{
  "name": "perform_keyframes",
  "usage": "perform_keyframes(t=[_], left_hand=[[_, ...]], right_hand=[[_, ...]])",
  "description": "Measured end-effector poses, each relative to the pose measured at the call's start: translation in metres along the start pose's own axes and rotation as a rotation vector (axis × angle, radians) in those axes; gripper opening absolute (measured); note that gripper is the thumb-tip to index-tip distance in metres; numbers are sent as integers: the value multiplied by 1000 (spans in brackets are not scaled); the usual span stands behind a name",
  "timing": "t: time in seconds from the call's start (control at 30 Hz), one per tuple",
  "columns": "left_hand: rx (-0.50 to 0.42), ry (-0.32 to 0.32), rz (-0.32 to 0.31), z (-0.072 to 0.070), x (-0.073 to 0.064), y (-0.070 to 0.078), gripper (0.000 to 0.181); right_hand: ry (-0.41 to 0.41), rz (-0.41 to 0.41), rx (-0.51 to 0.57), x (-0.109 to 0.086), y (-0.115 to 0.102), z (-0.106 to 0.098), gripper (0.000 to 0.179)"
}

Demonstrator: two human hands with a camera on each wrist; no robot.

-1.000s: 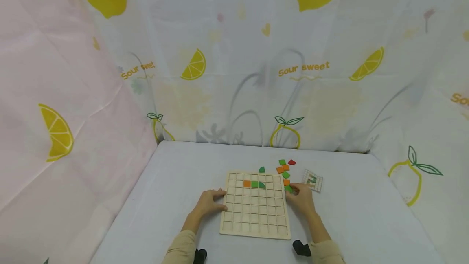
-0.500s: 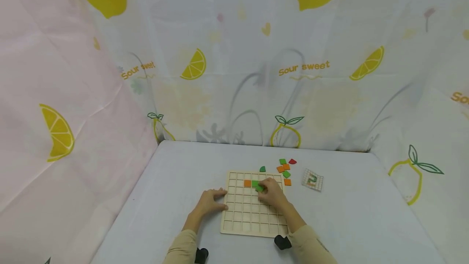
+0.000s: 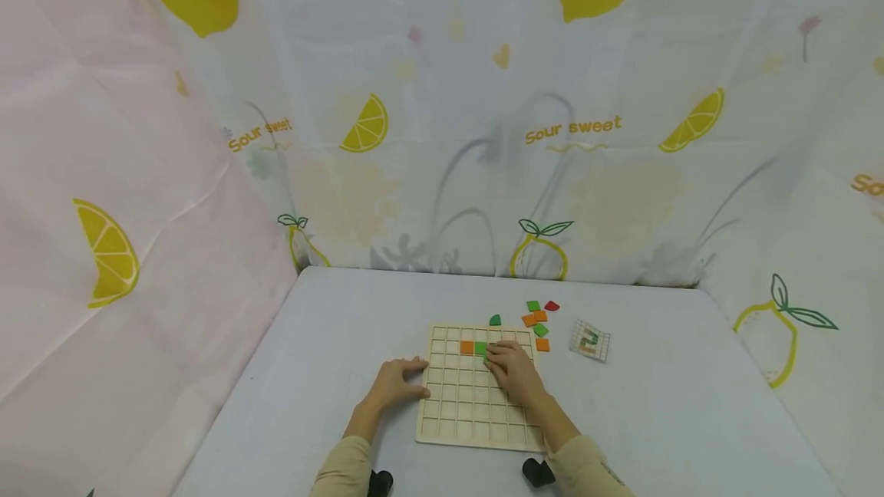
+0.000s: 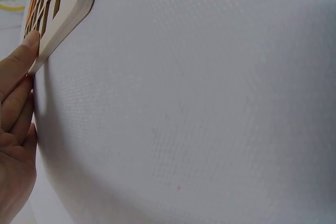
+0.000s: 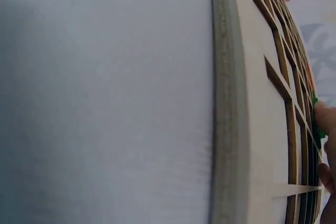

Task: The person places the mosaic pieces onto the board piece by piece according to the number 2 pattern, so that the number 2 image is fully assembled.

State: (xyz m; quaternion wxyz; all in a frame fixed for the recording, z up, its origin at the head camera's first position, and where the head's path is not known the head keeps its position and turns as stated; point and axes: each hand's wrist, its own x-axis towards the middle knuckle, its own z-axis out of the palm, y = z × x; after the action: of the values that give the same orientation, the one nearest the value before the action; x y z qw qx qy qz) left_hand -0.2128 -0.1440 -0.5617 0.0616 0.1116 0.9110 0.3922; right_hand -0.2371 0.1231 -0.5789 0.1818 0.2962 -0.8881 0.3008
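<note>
A pale wooden grid board (image 3: 473, 411) lies flat on the white table. In its second row from the far side sit an orange square (image 3: 467, 347) and, beside it, a green square (image 3: 480, 347). My left hand (image 3: 392, 384) touches the board's left edge, with a fingertip on the rim in the left wrist view. My right hand (image 3: 518, 376) is over the board just right of the green square. Its fingertips pinch a green tile (image 5: 321, 134) down at the cells, mostly hidden by the fingers. The dark green quarter-round piece in that row is hidden by this hand.
Behind the board's far right corner lie loose orange tiles (image 3: 529, 320), green tiles (image 3: 540, 330) and a red piece (image 3: 551, 305). A dark green rounded piece (image 3: 495, 320) is at the far edge. A patterned card (image 3: 590, 340) lies to the right.
My right hand has picked up a green tile from right of the board, carried it left over the second row and lowered it there. The left hand has stayed at the board's edge.
</note>
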Motion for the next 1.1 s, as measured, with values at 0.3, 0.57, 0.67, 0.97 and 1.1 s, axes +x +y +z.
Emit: perform_keyframes(t=[0.3,0.57,0.67,0.97,1.1], left_hand=[[9,6,-9,0,0,1,55],[10,6,-3,-1,0,1,55],[9,2,-1,0,-1,1,55],[-2,12,7,-1,-2,4,55],[-7,4,0,-1,-2,3,56]], right_hand=[[99,-35,-7,-13,-2,3,22],[252,51,-77,-11,-10,15,17],[280,84,-53,-12,-11,17,13],[248,51,-69,-18,-8,15,15],[173,96,-59,-21,-10,11,17]])
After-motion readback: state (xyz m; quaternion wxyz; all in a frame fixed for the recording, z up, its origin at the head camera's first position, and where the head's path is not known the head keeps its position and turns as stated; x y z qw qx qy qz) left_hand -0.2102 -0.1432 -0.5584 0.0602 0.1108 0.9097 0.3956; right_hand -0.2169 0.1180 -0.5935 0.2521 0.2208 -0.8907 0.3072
